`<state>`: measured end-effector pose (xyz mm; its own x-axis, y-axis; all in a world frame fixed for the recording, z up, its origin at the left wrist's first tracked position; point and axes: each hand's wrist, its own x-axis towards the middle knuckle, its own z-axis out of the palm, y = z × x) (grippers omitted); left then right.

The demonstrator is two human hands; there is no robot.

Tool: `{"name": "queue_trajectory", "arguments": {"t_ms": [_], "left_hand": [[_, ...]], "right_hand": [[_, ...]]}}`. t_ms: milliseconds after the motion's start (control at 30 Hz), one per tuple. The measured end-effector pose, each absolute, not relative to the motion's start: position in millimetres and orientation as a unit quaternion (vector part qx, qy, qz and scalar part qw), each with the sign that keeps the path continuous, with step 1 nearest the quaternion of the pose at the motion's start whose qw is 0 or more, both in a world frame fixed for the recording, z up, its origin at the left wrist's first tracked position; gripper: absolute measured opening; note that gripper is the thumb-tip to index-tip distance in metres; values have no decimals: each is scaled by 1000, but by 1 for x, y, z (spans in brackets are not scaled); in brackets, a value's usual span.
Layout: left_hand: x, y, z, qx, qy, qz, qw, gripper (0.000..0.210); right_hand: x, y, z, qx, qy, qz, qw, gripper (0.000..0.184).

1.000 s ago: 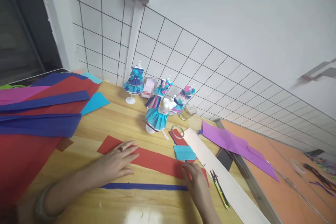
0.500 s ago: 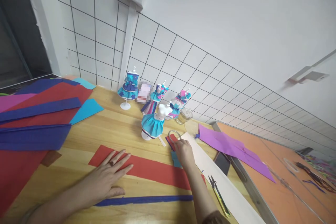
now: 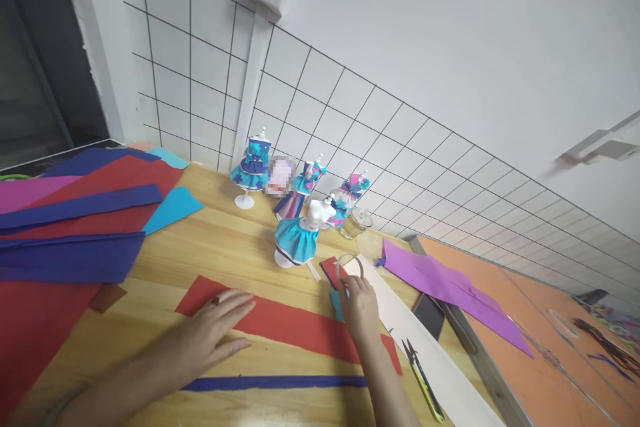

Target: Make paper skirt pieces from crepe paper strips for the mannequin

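A long red crepe-paper strip (image 3: 295,323) lies across the wooden table. My left hand (image 3: 223,323) rests on its left part, thumb apart and the other fingers stretched out close together. Above the strip's right part, my right hand (image 3: 359,300) pinches a thin, pale roll of tape (image 3: 361,267), held up on edge. Beneath and beside it are a small red and blue piece (image 3: 330,270) and a turquoise scrap (image 3: 336,303). A narrow blue strip (image 3: 280,382) lies nearer to me. Behind the red strip stands a white mini dress form (image 3: 320,212) in a turquoise pleated skirt (image 3: 296,240).
Several dressed mini forms (image 3: 253,167) and a glass jar (image 3: 357,221) stand by the wire grid. Yellow-handled thread snips (image 3: 425,383) lie on a white strip (image 3: 440,367) at right, near a phone (image 3: 429,315) and purple paper (image 3: 455,293). Red and blue sheets (image 3: 75,257) cover the left.
My right hand has lifted the roll of tape off the table and tilted it upright. My left hand's fingers have drawn together on the red strip. The view has shifted slightly.
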<state>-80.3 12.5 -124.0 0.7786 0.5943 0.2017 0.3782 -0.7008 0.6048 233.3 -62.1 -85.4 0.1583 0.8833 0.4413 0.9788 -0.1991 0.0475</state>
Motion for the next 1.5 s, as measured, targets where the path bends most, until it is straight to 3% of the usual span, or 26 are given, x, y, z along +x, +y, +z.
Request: {"name": "queue_trajectory", "arguments": {"t_ms": [133, 267, 367, 467, 667, 833, 1000, 1100, 1233, 1500], "left_hand": [[-73, 5, -112, 781, 327, 194, 496, 41], [-70, 1, -102, 611, 278, 196, 715, 50], [-73, 1, -96, 493, 230, 168, 822, 51], [-77, 0, -91, 422, 193, 144, 874, 40], [-81, -1, -90, 429, 192, 144, 871, 28], [-79, 0, -99, 515, 194, 170, 818, 30], [-79, -3, -92, 696, 180, 161, 677, 27], [-82, -8, -82, 794, 129, 145, 576, 27], [-84, -10, -82, 808, 102, 135, 565, 23], [-84, -6, -95, 690, 145, 98, 702, 11]], "right_hand": [[182, -98, -87, -710, -651, -206, 171, 19], [132, -120, -95, -590, -742, -207, 241, 23], [110, -124, -96, -554, -779, -174, 236, 31], [98, -122, -93, -536, -798, -156, 226, 34], [91, -118, -89, -539, -800, -142, 224, 34], [84, -121, -89, -594, -732, 1, 333, 29], [72, -120, -84, -626, -637, 187, 410, 28], [70, -117, -86, -625, -613, 234, 423, 36], [73, -116, -94, -605, -687, 152, 374, 49], [78, -112, -99, -532, -783, -39, 319, 49]]}}
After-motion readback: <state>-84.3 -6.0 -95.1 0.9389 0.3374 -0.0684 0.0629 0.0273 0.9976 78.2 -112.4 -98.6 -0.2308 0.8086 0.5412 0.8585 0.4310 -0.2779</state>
